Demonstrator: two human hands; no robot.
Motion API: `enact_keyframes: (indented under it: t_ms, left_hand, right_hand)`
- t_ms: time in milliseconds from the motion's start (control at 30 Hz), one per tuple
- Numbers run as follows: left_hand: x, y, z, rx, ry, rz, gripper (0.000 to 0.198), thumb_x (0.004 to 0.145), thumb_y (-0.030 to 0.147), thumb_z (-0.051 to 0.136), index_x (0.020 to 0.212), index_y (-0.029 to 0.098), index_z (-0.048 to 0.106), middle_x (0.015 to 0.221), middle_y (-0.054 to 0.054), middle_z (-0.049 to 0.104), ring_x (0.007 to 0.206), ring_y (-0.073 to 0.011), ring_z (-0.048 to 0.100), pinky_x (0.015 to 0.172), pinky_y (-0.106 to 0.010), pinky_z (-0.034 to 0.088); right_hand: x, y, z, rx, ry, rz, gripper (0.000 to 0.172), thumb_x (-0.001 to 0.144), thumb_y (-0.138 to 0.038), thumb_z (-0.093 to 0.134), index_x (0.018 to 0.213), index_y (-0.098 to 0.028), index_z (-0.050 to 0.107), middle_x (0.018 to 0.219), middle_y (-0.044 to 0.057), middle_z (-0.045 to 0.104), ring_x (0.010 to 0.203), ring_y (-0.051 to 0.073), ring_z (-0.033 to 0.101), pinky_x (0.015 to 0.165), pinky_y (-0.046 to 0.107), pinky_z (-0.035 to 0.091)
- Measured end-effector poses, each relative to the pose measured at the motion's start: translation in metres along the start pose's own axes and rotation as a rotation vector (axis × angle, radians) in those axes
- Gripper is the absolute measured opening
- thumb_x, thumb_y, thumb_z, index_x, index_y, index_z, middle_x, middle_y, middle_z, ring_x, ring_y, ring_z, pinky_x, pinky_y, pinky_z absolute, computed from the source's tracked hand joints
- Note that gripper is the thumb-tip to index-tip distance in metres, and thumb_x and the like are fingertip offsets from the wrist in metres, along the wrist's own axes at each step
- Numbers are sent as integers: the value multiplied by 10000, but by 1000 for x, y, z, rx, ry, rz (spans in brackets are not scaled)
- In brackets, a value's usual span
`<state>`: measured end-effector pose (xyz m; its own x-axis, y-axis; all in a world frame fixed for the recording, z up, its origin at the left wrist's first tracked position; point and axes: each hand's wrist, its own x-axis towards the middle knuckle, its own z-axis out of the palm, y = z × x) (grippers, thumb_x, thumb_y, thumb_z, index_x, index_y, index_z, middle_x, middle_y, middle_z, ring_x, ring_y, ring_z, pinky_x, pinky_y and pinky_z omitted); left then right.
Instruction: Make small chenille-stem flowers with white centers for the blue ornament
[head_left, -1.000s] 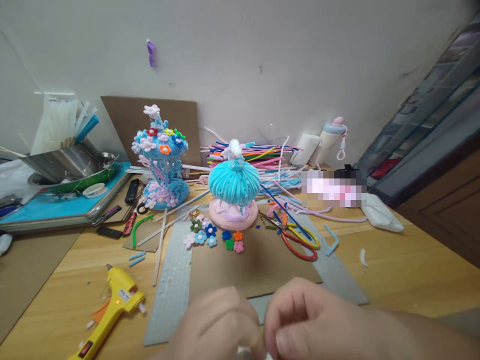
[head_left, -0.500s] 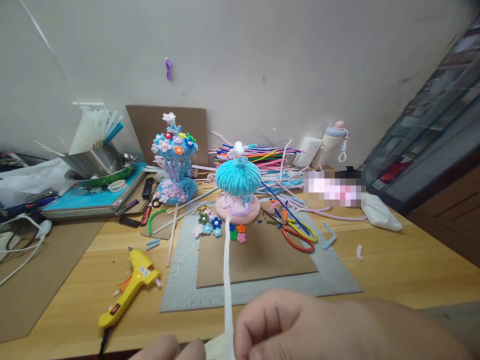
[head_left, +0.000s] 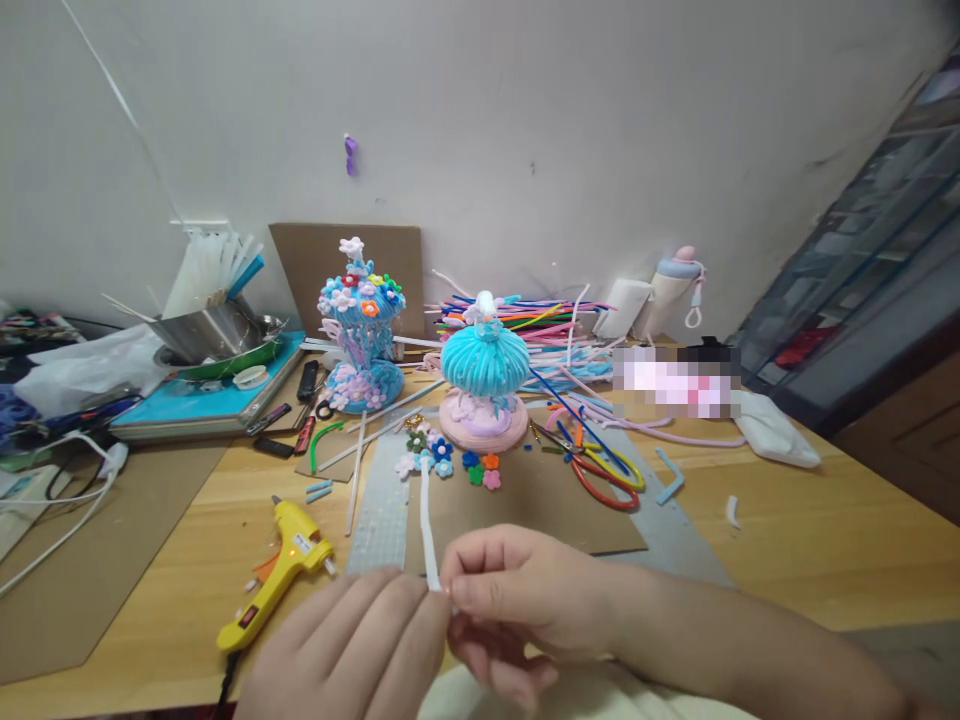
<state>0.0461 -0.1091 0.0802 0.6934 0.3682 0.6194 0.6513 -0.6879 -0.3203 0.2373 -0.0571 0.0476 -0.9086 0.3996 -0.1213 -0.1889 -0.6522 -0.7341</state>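
Observation:
A white pipe cleaner (head_left: pixel 427 520) rises from between my two hands, its free end pointing toward the flowers. My right hand (head_left: pixel 525 590) pinches its lower end between thumb and forefinger, the other fingers curled loosely below. My left hand (head_left: pixel 360 640), back toward me, is closed around the same end from the left; its fingertips are hidden. Beyond them, a turquoise domed pipe-cleaner ornament (head_left: pixel 484 360) stands on a pink round base (head_left: pixel 457 428). Small felt-like flowers (head_left: pixel 442 450) in several colours lie before it.
A yellow glue gun (head_left: pixel 281 570) lies at left. Red-and-yellow-handled pliers (head_left: pixel 607 490) rest on the cardboard (head_left: pixel 517 525) and grey cutting mat (head_left: pixel 675 540). Behind are a flower-covered ornament (head_left: pixel 364 300), bundled pipe cleaners (head_left: pixel 525 320), a metal bowl (head_left: pixel 210 330) and a bottle (head_left: pixel 670 295).
Both hands have risen further into view and come together at the pipe cleaner's lower end. Its upper part has shifted left and lower, and the camera view has moved slightly.

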Motion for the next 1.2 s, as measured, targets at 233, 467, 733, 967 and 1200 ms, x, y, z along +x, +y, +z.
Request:
enact_keyframes:
  t_ms: [233, 467, 733, 967, 1200]
  left_hand:
    - [10, -2, 34, -52, -40, -174, 101, 825, 141, 530, 901, 122, 595, 752, -56, 655, 691, -191, 596, 630, -312, 405]
    - [14, -2, 48, -134, -30, -172, 137, 817, 120, 546, 949, 120, 581, 793, -55, 649, 718, -184, 563, 656, -307, 389]
    - [13, -1, 46, -182, -97, -187, 156, 857, 134, 463, 953, 153, 585, 844, -54, 659, 749, -184, 570, 647, -297, 401]
    - [16, -6, 40, -104, -150, -159, 196, 856, 121, 423, 956, 157, 587, 921, -53, 675, 808, -193, 591, 678, -305, 444]
    - [21, 0, 38, -110, -296, -187, 205, 816, 100, 389, 752, 183, 565, 691, -32, 602, 651, -178, 571, 588, -288, 441]
  right_hand:
    - [11, 1, -13, -237, 330, -242, 300, 735, -387, 675, 804, -118, 561, 644, -15, 598, 383, 44, 536, 281, 94, 336]
    - [7, -2, -33, -218, 264, -269, 280, 775, -378, 642, 778, -111, 557, 617, 2, 609, 386, 59, 548, 292, 108, 369]
    - [3, 0, -37, -267, 278, -220, 297, 770, -391, 642, 761, -106, 560, 580, -14, 578, 363, 41, 502, 306, 114, 373]
    - [3, 2, -35, -239, 265, -158, 343, 737, -435, 661, 766, -114, 545, 587, -12, 579, 367, 43, 505, 305, 114, 372]
    - [3, 6, -29, -537, 367, -206, 312, 788, -437, 582, 717, -143, 506, 544, -45, 475, 373, 42, 428, 329, 136, 322]
